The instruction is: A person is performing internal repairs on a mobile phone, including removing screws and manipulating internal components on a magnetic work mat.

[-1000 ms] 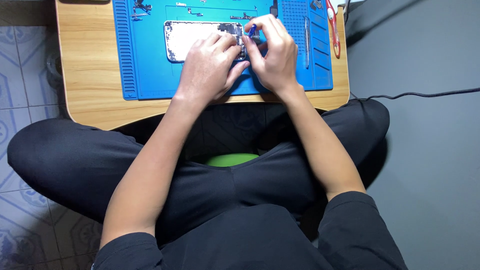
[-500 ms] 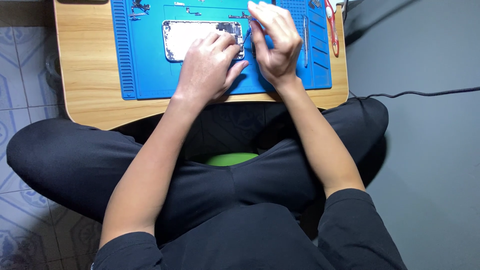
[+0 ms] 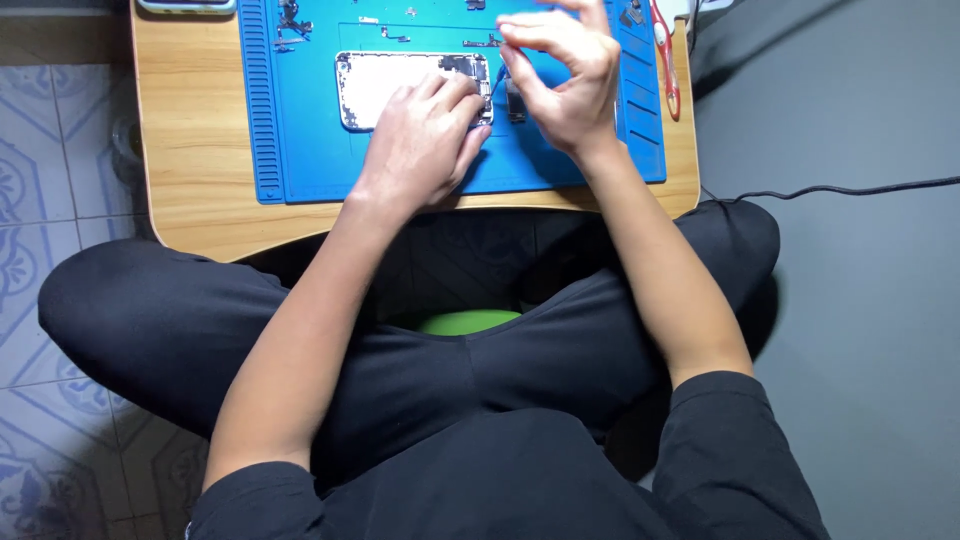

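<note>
The left hand (image 3: 425,140) lies flat, palm down, with its fingers pressing on the near end of an opened phone body (image 3: 395,85), a flat rounded rectangle with a pale, shiny inside and a dark cluster of small parts under the fingertips. The right hand (image 3: 565,80) is raised just beside it, thumb and forefinger pinched together; what they pinch is too small to tell. Just below that pinch, a small dark component (image 3: 515,100) rests on the mat. Both hands work over a blue repair mat (image 3: 300,150), smooth and rubbery, with a ribbed strip of slots along the edge left of the left hand and shallow trays beyond the fingers, where tiny screws and metal bits (image 3: 290,20) lie. Right of the right hand, red-handled tweezers (image 3: 665,60) lie along the mat's edge. The mat sits on a light wooden lap table (image 3: 190,190) with rounded corners. Further right, a black cable (image 3: 850,190) crosses the grey floor.
</note>
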